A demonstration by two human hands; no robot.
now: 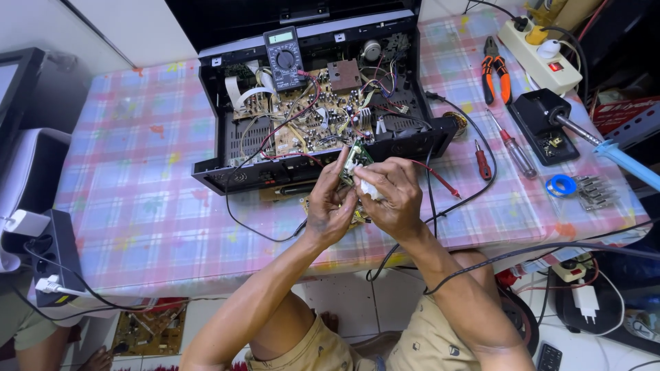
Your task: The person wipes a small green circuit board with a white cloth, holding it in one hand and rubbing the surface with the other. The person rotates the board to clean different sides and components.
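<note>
Both forearms rise from frame bottom, meeting at center. Left hand [330,203] fingers closed on small green circuit board [355,159], held upright; right hand [393,196] fingers pinch white cloth [368,189] against it. Just above: open amplifier chassis [316,103] w/ multimeter [284,58] on top. Right of frame: screwdrivers [509,148], pliers [496,72] on bench [137,192].

I count two hands [364,196] on one small circuit board [356,159], one opened amplifier [316,103] just beyond my grip, one multimeter [284,58], two screwdrivers [512,145] right of it, one pair of pliers [495,72], one power strip [540,58]
</note>
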